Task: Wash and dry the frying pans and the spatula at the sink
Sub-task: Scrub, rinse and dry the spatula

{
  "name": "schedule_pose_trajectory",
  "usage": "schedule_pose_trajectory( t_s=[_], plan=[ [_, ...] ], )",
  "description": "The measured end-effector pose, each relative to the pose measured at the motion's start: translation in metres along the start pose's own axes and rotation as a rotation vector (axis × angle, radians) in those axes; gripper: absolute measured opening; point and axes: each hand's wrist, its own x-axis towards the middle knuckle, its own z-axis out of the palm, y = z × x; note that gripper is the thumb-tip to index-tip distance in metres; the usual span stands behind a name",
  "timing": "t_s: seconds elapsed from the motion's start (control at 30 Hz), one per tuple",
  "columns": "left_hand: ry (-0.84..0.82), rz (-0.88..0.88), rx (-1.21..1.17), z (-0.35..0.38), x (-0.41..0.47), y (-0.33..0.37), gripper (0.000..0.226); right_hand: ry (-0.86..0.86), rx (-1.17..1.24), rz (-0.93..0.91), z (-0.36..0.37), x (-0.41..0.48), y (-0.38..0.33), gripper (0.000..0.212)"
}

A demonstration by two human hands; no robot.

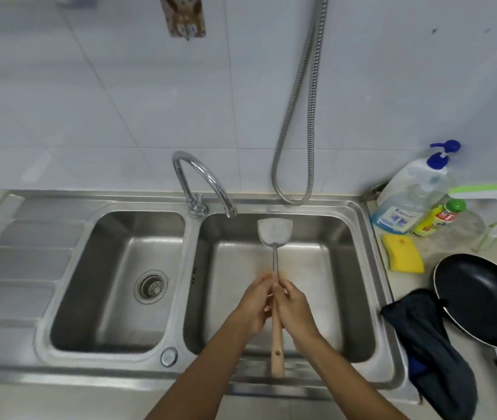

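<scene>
Both hands gripping spatula over right basin, blade clear of faucet.

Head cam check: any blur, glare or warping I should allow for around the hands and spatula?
Head view: both hands, left and right, slightly motion-smeared on the spatula; soft glare on the sink steel and faucet; wide-angle bending curves the counter edges; frying pan reasonably sharp.

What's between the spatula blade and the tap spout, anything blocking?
Nothing visible. Both hands, left and right, grip the spatula over the right basin. Its blade sits just right of the tap spout, with open space between them.
</scene>
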Motion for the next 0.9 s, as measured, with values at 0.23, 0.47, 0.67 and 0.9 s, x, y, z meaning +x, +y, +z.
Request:
schedule_pose_trajectory(
  t_s=[0.23,0.47,0.67,0.9],
  plan=[
    [0.612,0.818,1.462,-0.076,0.02,0.11,0.052,0.034,-0.196,0.125,-0.003,-0.008,0.01,0.02],
    [0.555,0.748,1.976,-0.109,0.049,0.184,0.062,0.074,-0.173,0.102,-0.012,-0.009,0.025,0.018],
    [0.649,0.671,2.07,-0.113,0.044,0.16,0.052,0.064,-0.038,0.175,-0.012,-0.008,0.024,0.019],
    [0.596,0.637,1.927,-0.128,0.026,0.113,0.059,0.005,-0.001,0.175,0.001,-0.005,0.018,0.023]
  ],
)
